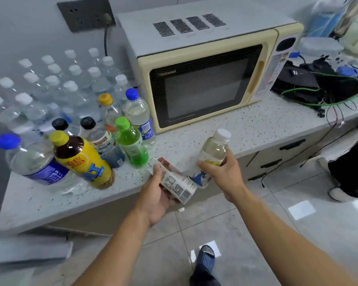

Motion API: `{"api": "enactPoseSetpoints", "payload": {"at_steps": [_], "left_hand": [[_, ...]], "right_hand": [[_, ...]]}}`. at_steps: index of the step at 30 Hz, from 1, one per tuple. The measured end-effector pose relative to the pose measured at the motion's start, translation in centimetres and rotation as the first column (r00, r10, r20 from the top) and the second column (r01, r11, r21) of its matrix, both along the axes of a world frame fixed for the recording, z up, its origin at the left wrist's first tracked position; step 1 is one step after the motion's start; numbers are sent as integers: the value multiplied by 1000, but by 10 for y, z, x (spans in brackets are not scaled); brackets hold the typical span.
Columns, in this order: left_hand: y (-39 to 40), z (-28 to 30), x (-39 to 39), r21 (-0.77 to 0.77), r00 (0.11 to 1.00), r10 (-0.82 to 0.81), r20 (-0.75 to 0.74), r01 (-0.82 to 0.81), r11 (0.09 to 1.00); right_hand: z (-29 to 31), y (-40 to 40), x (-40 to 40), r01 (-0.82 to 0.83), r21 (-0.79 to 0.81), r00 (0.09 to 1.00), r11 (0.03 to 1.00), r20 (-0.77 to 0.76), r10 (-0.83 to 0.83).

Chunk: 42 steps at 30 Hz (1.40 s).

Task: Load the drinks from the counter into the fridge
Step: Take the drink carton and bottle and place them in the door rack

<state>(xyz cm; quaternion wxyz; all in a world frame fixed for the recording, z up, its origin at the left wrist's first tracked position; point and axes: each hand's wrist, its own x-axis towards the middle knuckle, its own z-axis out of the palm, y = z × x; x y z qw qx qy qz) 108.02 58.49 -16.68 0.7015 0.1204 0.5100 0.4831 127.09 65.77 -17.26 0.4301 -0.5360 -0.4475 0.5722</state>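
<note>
- Speckled pale stone counter [246, 129] runs across the view; a grey wall socket [85, 13] sits above it at the back left.
- Far left: cluster of clear water bottles with white caps [50, 85], pushed back to the wall.
- In front of them: blue-capped bottle with purple label [37, 164], yellow-label tea bottle [85, 162], two black-capped bottles [99, 139], green bottle [131, 145], orange-capped bottle [109, 110], blue-capped clear bottle [139, 116].
- Left hand [155, 195] grips a white carton with barcode [176, 184], tilted, at the counter's front edge.
- Right hand [225, 172] curls round a small white-capped bottle of pale yellow drink [215, 149], held upright over the counter's edge; a blue-and-white item below it touches the carton, cannot tell what.
- Cream microwave [205, 79] behind, door closed.
- Far right: black bag with green cables [318, 85].
</note>
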Motion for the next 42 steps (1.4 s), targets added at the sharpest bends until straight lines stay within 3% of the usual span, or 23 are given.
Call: {"api": "enactPoseSetpoints", "payload": {"at_steps": [6, 16, 22, 31, 36, 42], "left_hand": [[-78, -5, -38, 56, 996, -81, -34, 83, 995], [-194, 5, -78, 83, 983, 157, -93, -150, 985], [-290, 3, -105, -7, 953, 281, -112, -284, 959], [-416, 24, -156, 51, 805, 518, -291, -527, 848], [-452, 31, -192, 175, 594, 638, -489, -650, 740], [-466, 56, -251, 265, 536, 603, -591, -577, 772]], "right_hand": [[6, -91, -24, 3, 36, 998, 999, 61, -5], [26, -198, -74, -111, 63, 988, 992, 112, 104], [22, -270, -103, -217, 82, 976, 973, 49, 213], [9, -386, -155, -345, 96, 938, 934, 56, 341], [27, -415, -195, -398, 168, 917, 902, 50, 395], [62, -425, -267, -358, 312, 924, 880, -18, 383]]}}
